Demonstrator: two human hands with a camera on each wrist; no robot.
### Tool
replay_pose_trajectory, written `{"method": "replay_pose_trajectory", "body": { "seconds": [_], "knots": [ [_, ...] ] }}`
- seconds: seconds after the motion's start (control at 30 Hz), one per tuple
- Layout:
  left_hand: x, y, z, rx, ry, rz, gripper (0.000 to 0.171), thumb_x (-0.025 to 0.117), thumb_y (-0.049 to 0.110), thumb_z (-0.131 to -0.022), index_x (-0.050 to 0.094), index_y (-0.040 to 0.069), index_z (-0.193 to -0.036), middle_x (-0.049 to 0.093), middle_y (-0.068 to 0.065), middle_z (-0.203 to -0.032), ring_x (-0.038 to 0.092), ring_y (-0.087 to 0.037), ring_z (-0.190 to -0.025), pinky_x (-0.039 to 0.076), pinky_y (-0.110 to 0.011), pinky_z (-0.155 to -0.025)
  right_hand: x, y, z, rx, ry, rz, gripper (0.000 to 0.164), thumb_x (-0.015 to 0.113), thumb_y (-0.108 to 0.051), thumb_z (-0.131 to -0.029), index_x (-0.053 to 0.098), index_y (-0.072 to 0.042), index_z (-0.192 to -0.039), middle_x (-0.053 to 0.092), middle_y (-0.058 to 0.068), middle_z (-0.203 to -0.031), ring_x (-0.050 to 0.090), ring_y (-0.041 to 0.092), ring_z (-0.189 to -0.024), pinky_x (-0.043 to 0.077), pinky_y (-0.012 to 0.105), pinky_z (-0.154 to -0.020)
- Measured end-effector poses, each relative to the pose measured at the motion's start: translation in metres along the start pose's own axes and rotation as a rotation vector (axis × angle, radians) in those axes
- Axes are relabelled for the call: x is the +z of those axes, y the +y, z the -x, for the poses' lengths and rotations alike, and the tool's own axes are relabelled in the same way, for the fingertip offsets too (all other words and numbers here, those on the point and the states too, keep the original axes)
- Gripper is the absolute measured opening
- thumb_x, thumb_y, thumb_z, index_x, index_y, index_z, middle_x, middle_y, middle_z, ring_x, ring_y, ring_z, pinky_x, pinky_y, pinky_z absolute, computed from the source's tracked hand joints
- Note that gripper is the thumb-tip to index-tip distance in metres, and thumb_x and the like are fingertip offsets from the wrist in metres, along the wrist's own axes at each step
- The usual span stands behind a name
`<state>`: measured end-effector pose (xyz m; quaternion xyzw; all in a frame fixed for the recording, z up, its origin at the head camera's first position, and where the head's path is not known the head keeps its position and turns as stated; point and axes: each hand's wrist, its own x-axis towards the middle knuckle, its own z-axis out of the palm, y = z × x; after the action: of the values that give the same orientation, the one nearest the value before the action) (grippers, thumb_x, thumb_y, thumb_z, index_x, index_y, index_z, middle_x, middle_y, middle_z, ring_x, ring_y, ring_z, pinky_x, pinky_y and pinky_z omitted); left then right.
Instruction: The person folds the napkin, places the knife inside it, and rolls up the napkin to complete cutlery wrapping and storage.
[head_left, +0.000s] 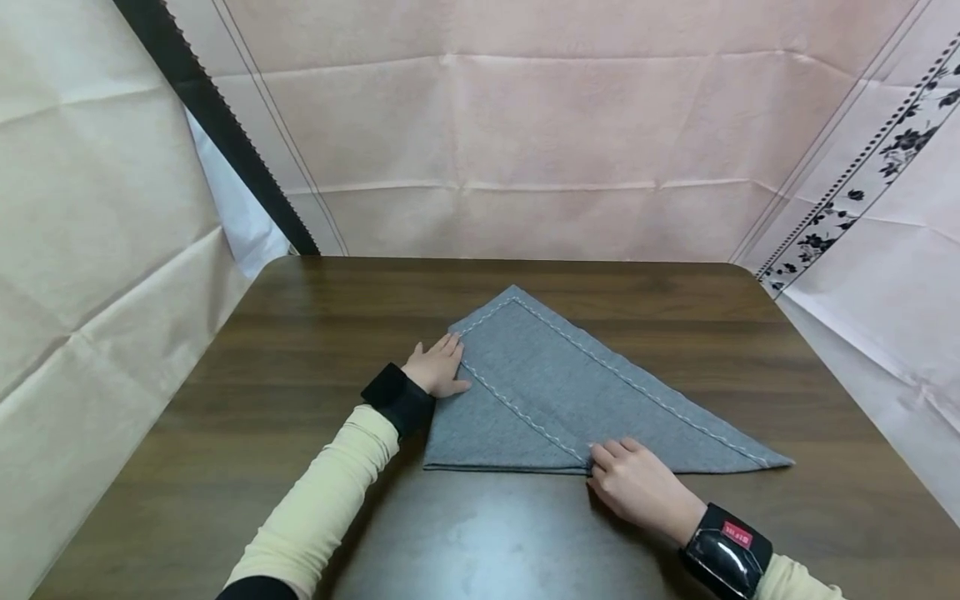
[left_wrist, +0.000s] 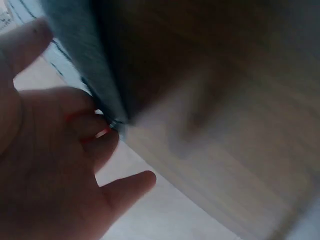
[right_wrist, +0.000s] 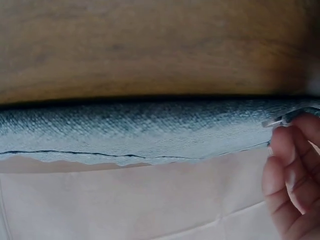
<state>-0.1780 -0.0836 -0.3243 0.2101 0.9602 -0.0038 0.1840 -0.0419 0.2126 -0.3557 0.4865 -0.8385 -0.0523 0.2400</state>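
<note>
A blue-grey cloth [head_left: 555, 375] with a pale stitched border lies folded on the table, tapering to a point at the right. My left hand [head_left: 438, 368] rests at its upper left edge, fingers extended and thumb spread; in the left wrist view the fingertips are right at the cloth's side [left_wrist: 80, 45]. My right hand [head_left: 645, 487] pinches the near edge where a stitched line meets it. In the right wrist view, thumb and fingertips close on the folded edge [right_wrist: 125, 125] at the right.
The brown wooden table [head_left: 300, 467] has rounded far corners. Pale creased sheets [head_left: 570, 142] hang behind it and at both sides, one with a black band [head_left: 225, 125] and one with a floral strip [head_left: 862, 183]. Both wrists wear black bands.
</note>
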Motion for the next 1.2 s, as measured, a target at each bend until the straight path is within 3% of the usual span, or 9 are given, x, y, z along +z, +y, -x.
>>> {"method": "replay_pose_trajectory", "body": {
  "seconds": [0.2,0.33,0.43,0.53,0.63,0.77,1.03,1.2],
  "knots": [
    [0.0,-0.006,-0.002,-0.003,-0.043,0.011,0.077,0.046,0.046,-0.092,0.012,0.003,-0.145,0.004,-0.012,-0.151,0.003,-0.023,-0.138,0.007,-0.057,-0.104,-0.002,0.0,-0.002,0.014,-0.025,0.004,0.02,0.069,-0.023,-0.074,0.063,-0.009,-0.062,0.056,0.004,-0.076,0.052,0.017,-0.063,0.037,0.027,-0.052],
    [-0.002,-0.004,-0.002,-0.014,-0.05,-0.011,0.078,0.046,0.049,-0.091,0.013,0.004,-0.145,0.004,-0.011,-0.151,0.003,-0.021,-0.138,0.005,-0.058,-0.103,0.0,0.001,-0.008,0.058,0.064,0.004,0.04,0.044,-0.026,-0.093,0.06,-0.008,-0.061,0.05,0.003,-0.069,0.046,0.017,-0.06,0.035,0.029,-0.052],
    [-0.002,-0.004,-0.002,-0.026,-0.044,-0.032,0.078,0.046,0.05,-0.091,0.014,0.005,-0.145,0.005,-0.011,-0.152,0.005,-0.021,-0.138,0.006,-0.059,-0.103,0.004,0.0,-0.018,0.112,0.101,-0.018,0.052,0.025,-0.029,-0.099,0.064,-0.004,-0.075,0.054,0.005,-0.077,0.05,0.02,-0.07,0.041,0.033,-0.059],
    [-0.002,-0.004,-0.003,-0.024,-0.043,-0.031,0.078,0.046,0.05,-0.091,0.013,0.005,-0.146,0.005,-0.011,-0.152,0.004,-0.021,-0.138,0.007,-0.06,-0.102,0.008,-0.005,-0.027,0.127,0.002,-0.065,0.048,0.033,-0.037,-0.098,0.062,-0.001,-0.109,0.057,0.012,-0.111,0.053,0.025,-0.103,0.043,0.041,-0.081],
    [-0.001,-0.005,-0.002,-0.012,-0.045,-0.012,0.079,0.045,0.05,-0.091,0.012,0.004,-0.145,0.003,-0.011,-0.152,0.002,-0.022,-0.138,0.007,-0.06,-0.102,0.01,-0.011,-0.029,0.111,-0.153,-0.113,0.058,0.045,-0.046,-0.092,0.047,-0.002,-0.131,0.044,0.013,-0.136,0.039,0.027,-0.125,0.033,0.048,-0.096],
    [0.001,-0.006,-0.003,-0.014,-0.042,-0.004,0.079,0.046,0.05,-0.091,0.013,0.004,-0.145,0.003,-0.011,-0.152,0.002,-0.022,-0.138,0.007,-0.061,-0.101,0.012,-0.018,-0.023,0.118,-0.264,-0.159,0.066,0.047,-0.049,-0.09,0.039,-0.005,-0.137,0.035,0.011,-0.142,0.032,0.027,-0.13,0.029,0.051,-0.098],
    [0.002,-0.005,0.0,0.002,-0.023,-0.015,0.076,0.043,0.048,-0.093,0.012,0.004,-0.145,0.002,-0.012,-0.151,0.001,-0.023,-0.138,0.006,-0.061,-0.101,0.019,-0.018,-0.015,0.115,-0.256,-0.202,0.061,0.037,-0.052,-0.093,0.037,-0.014,-0.14,0.027,0.012,-0.146,0.026,0.032,-0.132,0.03,0.056,-0.095],
    [0.008,0.013,0.022,0.128,0.052,-0.099,0.07,0.045,0.046,-0.092,0.02,0.007,-0.145,0.005,-0.012,-0.151,0.005,-0.025,-0.138,0.008,-0.061,-0.102,0.017,-0.018,-0.015,0.138,-0.311,-0.25,0.06,0.036,-0.052,-0.093,0.036,-0.017,-0.141,0.024,0.012,-0.147,0.023,0.032,-0.133,0.03,0.058,-0.093]
  ]
}}
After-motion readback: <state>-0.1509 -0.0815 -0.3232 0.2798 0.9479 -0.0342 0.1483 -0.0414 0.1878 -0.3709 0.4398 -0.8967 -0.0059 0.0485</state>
